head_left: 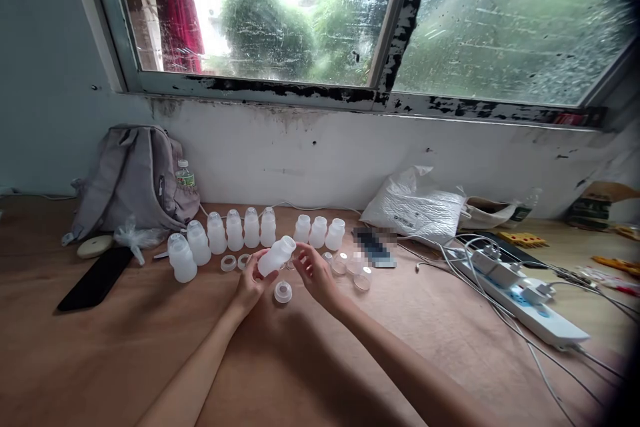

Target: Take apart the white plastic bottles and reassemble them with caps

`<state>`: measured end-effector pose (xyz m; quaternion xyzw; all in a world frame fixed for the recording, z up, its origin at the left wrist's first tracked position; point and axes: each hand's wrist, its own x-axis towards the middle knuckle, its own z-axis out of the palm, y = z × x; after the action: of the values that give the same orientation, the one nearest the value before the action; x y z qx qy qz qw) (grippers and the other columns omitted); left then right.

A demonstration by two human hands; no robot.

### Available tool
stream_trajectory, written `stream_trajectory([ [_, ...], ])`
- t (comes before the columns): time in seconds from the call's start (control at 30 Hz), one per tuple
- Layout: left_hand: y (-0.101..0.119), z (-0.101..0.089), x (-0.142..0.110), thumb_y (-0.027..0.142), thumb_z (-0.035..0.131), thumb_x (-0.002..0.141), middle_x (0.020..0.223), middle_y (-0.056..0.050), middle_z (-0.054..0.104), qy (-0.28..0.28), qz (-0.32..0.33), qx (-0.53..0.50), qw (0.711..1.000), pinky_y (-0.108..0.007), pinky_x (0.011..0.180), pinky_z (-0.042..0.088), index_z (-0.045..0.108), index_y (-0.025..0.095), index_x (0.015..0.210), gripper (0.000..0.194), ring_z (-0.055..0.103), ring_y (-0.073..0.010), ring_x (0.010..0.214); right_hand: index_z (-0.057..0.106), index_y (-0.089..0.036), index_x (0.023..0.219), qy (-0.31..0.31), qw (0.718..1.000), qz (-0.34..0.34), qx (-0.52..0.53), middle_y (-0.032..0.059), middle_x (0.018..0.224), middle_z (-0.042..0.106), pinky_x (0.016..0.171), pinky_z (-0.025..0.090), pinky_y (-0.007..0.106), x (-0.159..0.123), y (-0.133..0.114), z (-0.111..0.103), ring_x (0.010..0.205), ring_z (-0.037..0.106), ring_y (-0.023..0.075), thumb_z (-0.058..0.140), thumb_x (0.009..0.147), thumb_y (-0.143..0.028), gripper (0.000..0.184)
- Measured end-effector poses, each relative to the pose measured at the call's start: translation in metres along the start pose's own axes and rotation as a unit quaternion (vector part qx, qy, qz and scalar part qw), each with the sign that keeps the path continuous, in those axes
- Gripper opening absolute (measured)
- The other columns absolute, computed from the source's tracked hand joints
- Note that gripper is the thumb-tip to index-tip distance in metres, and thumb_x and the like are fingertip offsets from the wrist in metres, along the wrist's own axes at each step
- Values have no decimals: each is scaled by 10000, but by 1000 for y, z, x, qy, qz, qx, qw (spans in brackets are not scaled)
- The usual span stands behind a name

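Observation:
My left hand is wrapped round a small white plastic bottle, holding it tilted with its neck toward the right. My right hand has its fingers curled at the bottle's mouth, touching it. A nipple-shaped cap lies on the table just below the bottle. A row of several capped white bottles stands behind my hands, with three uncapped ones further right. White rings and clear round lids lie around the bottles.
A grey backpack leans on the wall at the left, with a black phone in front of it. A white bag, a power strip with cables and a second phone lie to the right. The wall and window close the far side.

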<state>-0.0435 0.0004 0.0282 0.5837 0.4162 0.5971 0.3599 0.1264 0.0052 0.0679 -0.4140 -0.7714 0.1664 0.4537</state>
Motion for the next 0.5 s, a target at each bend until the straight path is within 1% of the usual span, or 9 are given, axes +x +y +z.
stream_trajectory([
  [0.07, -3, 0, 0, 361, 647, 641, 1057, -83, 533, 15, 11, 14, 1000, -281, 673, 467, 504, 199, 1073, 483, 555, -198, 869, 458, -201, 1086, 10, 1000, -14, -25, 29, 789, 562, 561, 436, 246, 12, -6, -5, 575, 494, 112, 434, 828, -287, 273],
  [0.13, -4, -1, 1, 374, 647, 641, 1066, -82, 533, 28, 14, 26, 999, -274, 661, 469, 514, 207, 1074, 482, 555, -195, 868, 487, -210, 1051, 1, 998, -34, -46, 26, 776, 562, 545, 428, 240, 20, -13, -9, 575, 499, 114, 446, 824, -291, 244],
  [0.27, -1, -4, 3, 392, 648, 640, 1008, -58, 553, 34, 28, 76, 996, -270, 658, 468, 545, 233, 1066, 467, 549, -181, 845, 528, -212, 958, -23, 994, -68, -80, 34, 819, 554, 548, 420, 235, 30, -25, -14, 593, 502, 112, 442, 828, -262, 163],
  [0.37, -1, -6, 4, 393, 652, 635, 981, -45, 573, 42, 39, 98, 993, -286, 720, 455, 554, 241, 1068, 470, 540, -180, 869, 522, -198, 850, -29, 993, -67, -89, 23, 789, 535, 549, 413, 232, 40, -28, -18, 602, 493, 110, 436, 827, -225, 93],
  [0.43, -1, -6, 4, 403, 654, 629, 976, -43, 584, 54, 36, 102, 993, -295, 740, 450, 554, 237, 1071, 483, 544, -178, 862, 509, -194, 836, -35, 994, -59, -83, 13, 765, 524, 534, 410, 227, 48, -28, -20, 594, 488, 108, 466, 813, -235, 64],
  [0.5, -1, -6, 4, 421, 650, 626, 975, -47, 590, 67, 30, 101, 992, -297, 730, 453, 553, 228, 1074, 497, 549, -182, 858, 518, -192, 816, -52, 994, -60, -77, 12, 765, 516, 523, 412, 224, 53, -27, -21, 581, 485, 101, 484, 806, -263, 79],
])
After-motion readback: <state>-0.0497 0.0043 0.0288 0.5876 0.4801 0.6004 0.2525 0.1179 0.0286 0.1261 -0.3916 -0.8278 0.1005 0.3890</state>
